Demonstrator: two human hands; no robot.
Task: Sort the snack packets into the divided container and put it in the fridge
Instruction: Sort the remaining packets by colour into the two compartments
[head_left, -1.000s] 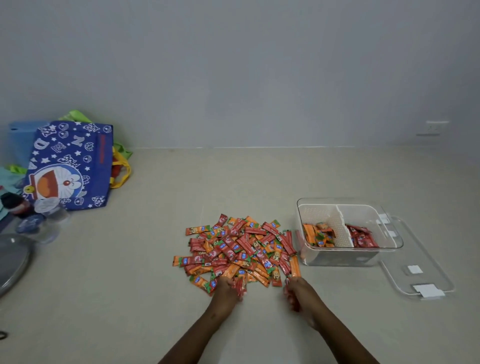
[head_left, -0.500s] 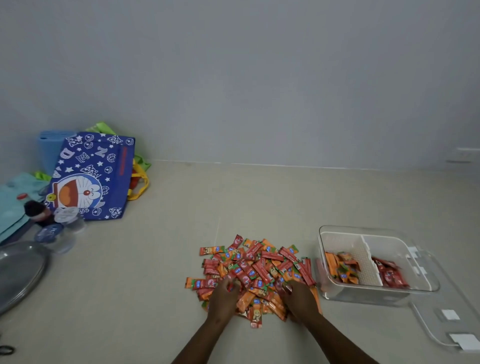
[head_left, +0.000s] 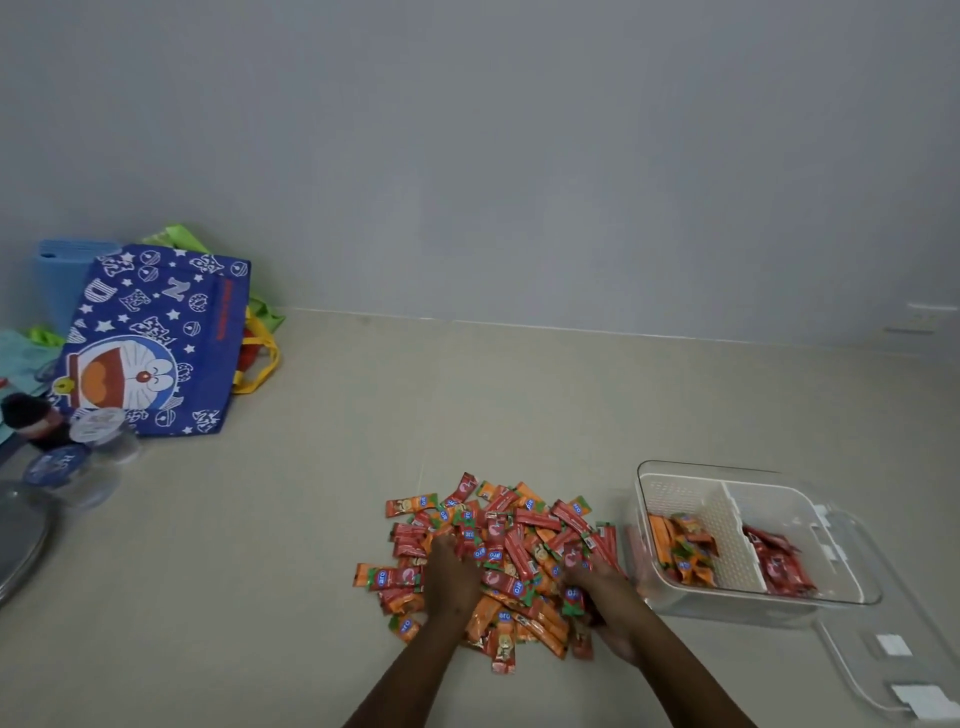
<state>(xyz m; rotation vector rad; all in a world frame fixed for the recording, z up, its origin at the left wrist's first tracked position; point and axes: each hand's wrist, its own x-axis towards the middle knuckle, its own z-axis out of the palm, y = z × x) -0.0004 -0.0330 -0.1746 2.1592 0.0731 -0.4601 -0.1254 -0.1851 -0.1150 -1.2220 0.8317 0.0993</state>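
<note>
- Nearest the camera, both forearms are reaching forward into the pile of snack packets (head_left: 498, 561), which is lying loose on the table (head_left: 260, 597) directly ahead.
- The left hand (head_left: 451, 577) is resting palm-down on the left-centre of the pile, fingers spread and fairly flat over red and orange packets; whether it is pinching any of them I cannot tell.
- The right hand (head_left: 605, 597) is sitting at the pile's near right edge, fingers curling in among the packets as if gathering some; a definite grip is not showing.
- The divided container (head_left: 675, 470) is standing just right of the pile, its near-left wall almost touching the outermost packets, so the right hand is the nearer one to it.
- Its long axis is running left to right, with the divider (head_left: 735, 540) running near to far: orange packets are sitting in the left compartment, red ones in the right.
- The clear lid (head_left: 883, 649) is lying flat to the container's near right.
- Judging by the pile, sorting looks far from finished.
- Far left, a blue cartoon bag (head_left: 156, 343) is leaning near the wall.
</note>
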